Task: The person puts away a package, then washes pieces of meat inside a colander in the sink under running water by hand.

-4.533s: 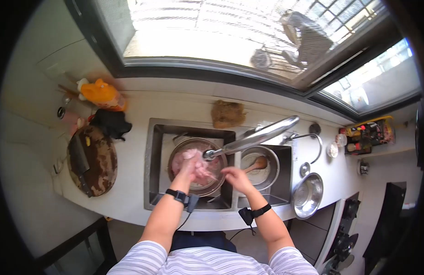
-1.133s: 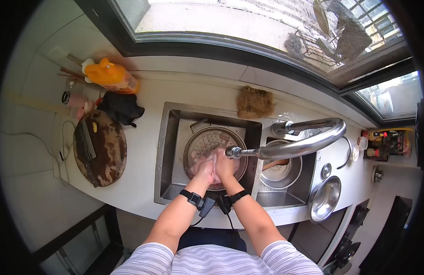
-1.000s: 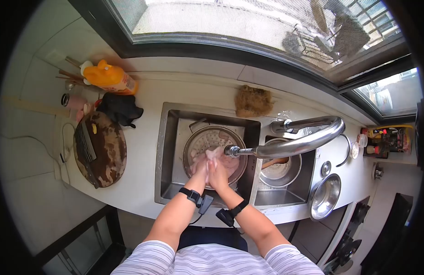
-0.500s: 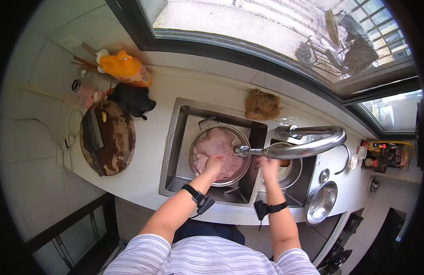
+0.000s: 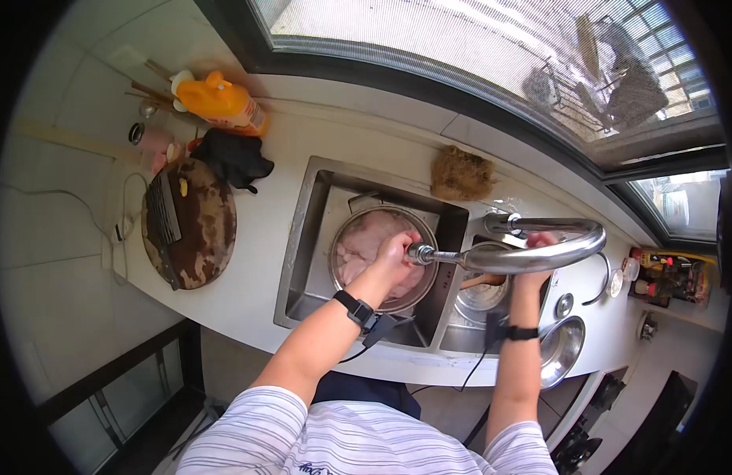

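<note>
My left hand [image 5: 397, 255] is closed, its curled fingers against the nozzle end of the metal faucet [image 5: 568, 251]. Beneath it, a round metal pot [image 5: 337, 273] in the left basin holds pale pink raw meat [image 5: 361, 241]. My right hand [image 5: 532, 275] reaches to the faucet's base side, behind the curved spout. The spout covers most of its fingers, so their grip is hidden. Left of that hand, a metal bowl [image 5: 482, 297] with a brown wooden-looking handle [image 5: 483, 280] sits in the right basin.
A round cutting board [image 5: 203, 229] with a cleaver [image 5: 164, 210] lies on the left counter. Near it are a black cloth [image 5: 233, 161] and an orange jug [image 5: 222, 103]. A brown scrubber [image 5: 461, 173] sits behind the sink. A metal basin [image 5: 562, 348] overhangs the front edge.
My left hand has risen from the meat in the pot to the faucet's nozzle. My right hand has moved right, from beside the metal bowl to behind the spout.
</note>
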Demonstrator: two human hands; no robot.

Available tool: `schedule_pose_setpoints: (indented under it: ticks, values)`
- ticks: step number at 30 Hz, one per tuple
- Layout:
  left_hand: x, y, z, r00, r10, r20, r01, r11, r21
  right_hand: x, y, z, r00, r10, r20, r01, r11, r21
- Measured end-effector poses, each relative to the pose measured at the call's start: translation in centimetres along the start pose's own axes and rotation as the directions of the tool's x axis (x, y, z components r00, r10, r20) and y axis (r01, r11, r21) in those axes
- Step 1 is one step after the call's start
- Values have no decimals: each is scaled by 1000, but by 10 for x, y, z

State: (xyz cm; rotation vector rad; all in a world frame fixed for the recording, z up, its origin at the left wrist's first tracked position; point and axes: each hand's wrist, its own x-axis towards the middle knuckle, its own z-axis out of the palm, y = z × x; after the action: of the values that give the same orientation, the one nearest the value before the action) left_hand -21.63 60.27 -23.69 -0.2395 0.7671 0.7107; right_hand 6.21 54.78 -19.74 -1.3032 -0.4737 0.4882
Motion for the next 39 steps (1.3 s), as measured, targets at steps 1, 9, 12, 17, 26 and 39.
schedule_pose_setpoints:
  ticks: [1,9,12,17,26,39]
  values:
    - [1,1,-4,999,-14,-31,15,999,44,-28,3,14,993,28,-115,-33,999,-40]
    - [110,27,-180,806,591,41,-158,148,976,-158,180,111,696,304,650,287,712,-640]
    - [105,32,-195,792,551,-263,-46,483,874,-164,200,145,743,262,616,574,225,-787]
    - [114,27,-195,695,459,-554,-187,859,477,-169,223,171,514,673,532,255,472,-844]
    - [113,12,-219,933,42,-357,48,970,239,-205,128,161,813,486,321,79,454,-888]
    - [28,-6,-107,921,348,-174,-234,853,466,-200,125,133,817,536,211,-250,660,-708]
